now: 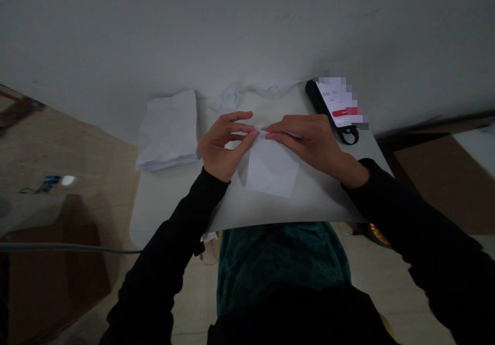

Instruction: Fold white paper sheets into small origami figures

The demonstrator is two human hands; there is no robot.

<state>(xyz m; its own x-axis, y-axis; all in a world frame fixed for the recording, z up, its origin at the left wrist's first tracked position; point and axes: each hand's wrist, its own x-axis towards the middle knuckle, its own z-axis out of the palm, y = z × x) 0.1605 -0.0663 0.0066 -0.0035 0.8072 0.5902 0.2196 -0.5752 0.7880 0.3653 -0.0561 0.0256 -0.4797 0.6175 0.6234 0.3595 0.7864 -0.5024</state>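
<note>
From the head, facing forward and down, fairly close, it seems.

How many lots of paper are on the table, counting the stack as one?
3: a stack of paper left of the left hand, a crumpled strip by the wall, and a folded sheet under the right hand. Others may be hidden.

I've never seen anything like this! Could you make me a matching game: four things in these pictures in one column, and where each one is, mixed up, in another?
Things:
1. Left hand
2. Stack of paper
3. Phone
4. Right hand

Places:
A. Screen-up beside the wall, at the table's far right
B. At the white paper sheet's right side
C. On the table's left side
D. At the white paper sheet's left side

Pairs: 1-D, 2-C, 3-A, 4-B
</note>
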